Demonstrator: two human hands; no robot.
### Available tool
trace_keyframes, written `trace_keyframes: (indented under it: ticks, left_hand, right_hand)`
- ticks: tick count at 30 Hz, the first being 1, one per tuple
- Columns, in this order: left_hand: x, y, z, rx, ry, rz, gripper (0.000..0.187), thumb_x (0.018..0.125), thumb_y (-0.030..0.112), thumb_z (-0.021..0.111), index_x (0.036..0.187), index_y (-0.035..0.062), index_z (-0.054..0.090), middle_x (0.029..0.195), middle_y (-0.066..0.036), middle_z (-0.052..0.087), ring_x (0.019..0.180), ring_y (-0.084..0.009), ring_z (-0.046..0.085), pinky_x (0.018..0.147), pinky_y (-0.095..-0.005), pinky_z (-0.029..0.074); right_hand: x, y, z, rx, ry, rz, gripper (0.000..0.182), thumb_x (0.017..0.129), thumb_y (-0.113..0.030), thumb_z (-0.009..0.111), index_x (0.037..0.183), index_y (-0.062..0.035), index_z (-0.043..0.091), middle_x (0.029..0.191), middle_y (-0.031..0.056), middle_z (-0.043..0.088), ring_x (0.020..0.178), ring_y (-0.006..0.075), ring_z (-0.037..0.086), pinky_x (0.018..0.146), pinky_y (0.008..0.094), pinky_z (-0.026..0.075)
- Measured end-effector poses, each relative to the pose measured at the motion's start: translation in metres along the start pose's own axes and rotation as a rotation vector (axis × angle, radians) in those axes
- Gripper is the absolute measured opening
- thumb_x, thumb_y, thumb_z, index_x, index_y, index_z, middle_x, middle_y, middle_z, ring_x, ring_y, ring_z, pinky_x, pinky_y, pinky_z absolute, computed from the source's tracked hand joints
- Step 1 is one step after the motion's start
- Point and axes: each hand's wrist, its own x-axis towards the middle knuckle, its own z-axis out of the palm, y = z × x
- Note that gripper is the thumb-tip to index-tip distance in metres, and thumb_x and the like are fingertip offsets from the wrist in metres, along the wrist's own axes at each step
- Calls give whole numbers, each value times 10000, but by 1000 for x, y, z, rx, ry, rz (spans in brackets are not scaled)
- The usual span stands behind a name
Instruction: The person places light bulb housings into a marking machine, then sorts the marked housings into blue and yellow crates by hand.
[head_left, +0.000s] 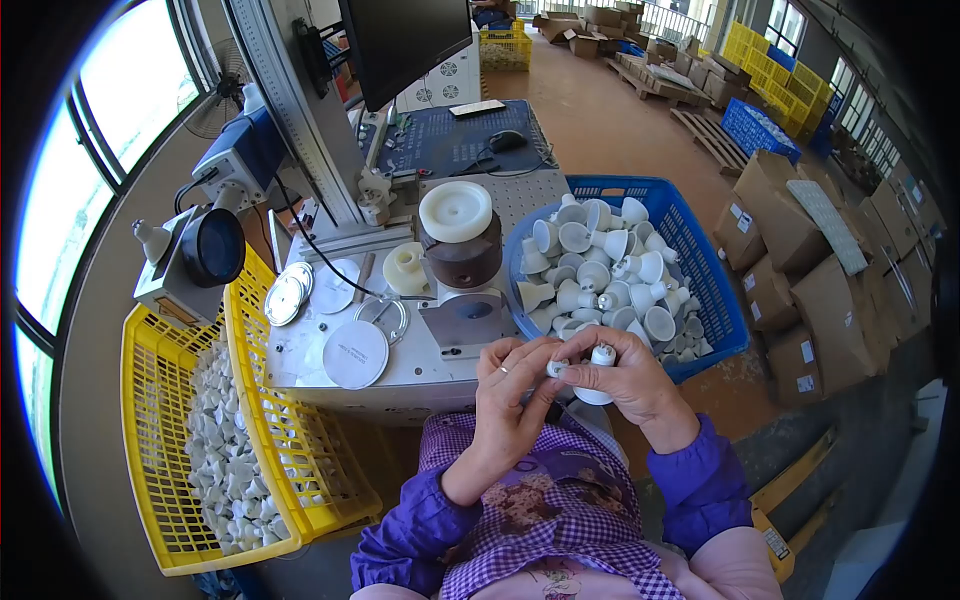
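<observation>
In front of my lap, both hands work close together with their fingertips nearly touching. My left hand, with a ring on one finger, pinches a white spotlight bulb whose pinned base shows between the fingers; the rest of it is hidden. My right hand has its fingers curled round a second white spotlight bulb, its pinned base pointing up. Just beyond the hands, a blue basket holds a round blue tub heaped with similar white bulbs.
A work table carries a round white-topped fixture, flat discs and a metal column. A marking head overhangs at left. Yellow baskets with white parts stand below. Cardboard boxes line the right.
</observation>
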Motion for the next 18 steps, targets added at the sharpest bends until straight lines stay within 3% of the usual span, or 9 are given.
trace_keyframes:
  ticks: [6, 12, 18]
  left_hand:
    - [0, 1, -2, 9, -6, -28, 310, 765, 46, 698, 1067, 51, 627, 1055, -51, 646, 926, -229, 482, 867, -343, 362]
    - [0, 7, -3, 32, 15, -107, 286, 750, 82, 722, 1025, 43, 652, 985, -53, 648, 920, -228, 470, 855, -342, 370]
    - [1, 7, -6, -5, -21, -228, 278, 759, 109, 718, 1021, 36, 659, 945, -55, 652, 922, -226, 472, 857, -338, 375]
  right_hand:
    - [1, 1, 0, 128, 18, 77, 173, 806, -51, 710, 971, -34, 662, 866, 13, 618, 798, 85, 575, 710, 218, 473]
    - [3, 10, -5, 335, 27, 159, 186, 820, -49, 691, 997, -14, 646, 938, 53, 639, 838, 113, 607, 740, 241, 501]
    - [2, 8, 5, 252, 68, 96, 224, 816, -66, 701, 1027, -9, 648, 948, 49, 643, 844, 121, 606, 741, 243, 497]
